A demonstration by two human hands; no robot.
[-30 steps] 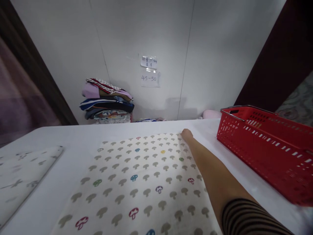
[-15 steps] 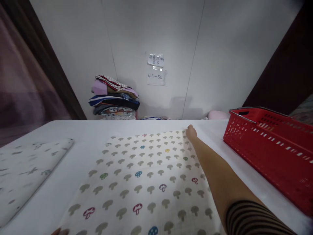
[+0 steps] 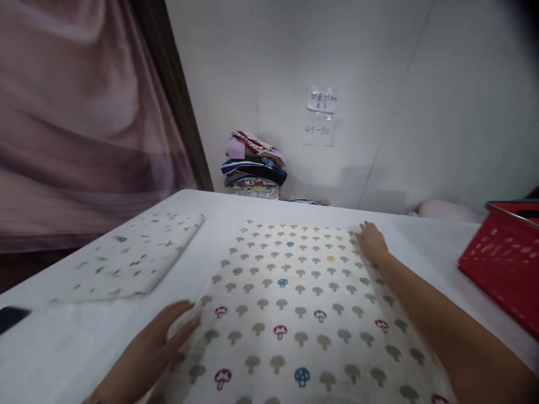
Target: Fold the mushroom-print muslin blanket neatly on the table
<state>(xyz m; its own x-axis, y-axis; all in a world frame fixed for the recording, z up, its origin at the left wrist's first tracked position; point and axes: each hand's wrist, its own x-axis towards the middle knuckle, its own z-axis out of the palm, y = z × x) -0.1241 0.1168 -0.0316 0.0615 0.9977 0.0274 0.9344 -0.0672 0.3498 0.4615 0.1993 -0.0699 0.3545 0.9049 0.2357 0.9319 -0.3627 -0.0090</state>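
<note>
A cream cloth printed with small mushrooms [image 3: 295, 297] lies flat on the white table [image 3: 219, 207]. My right hand [image 3: 371, 242] rests open, fingers flat, on the cloth's far right corner. My left hand [image 3: 162, 336] lies open with fingers stretched out on the cloth's left edge, close to me.
A folded white patterned cloth [image 3: 135, 255] lies at the left of the table. A red plastic basket [image 3: 501, 264] stands at the right. A stack of folded clothes [image 3: 252, 171] sits against the far wall under two paper notes [image 3: 320, 118]. A pinkish curtain [image 3: 84, 112] hangs at the left.
The view has swung left. My left hand has come in onto the cloth's left edge. My right hand stays at the far right corner, fingers now flat.
</note>
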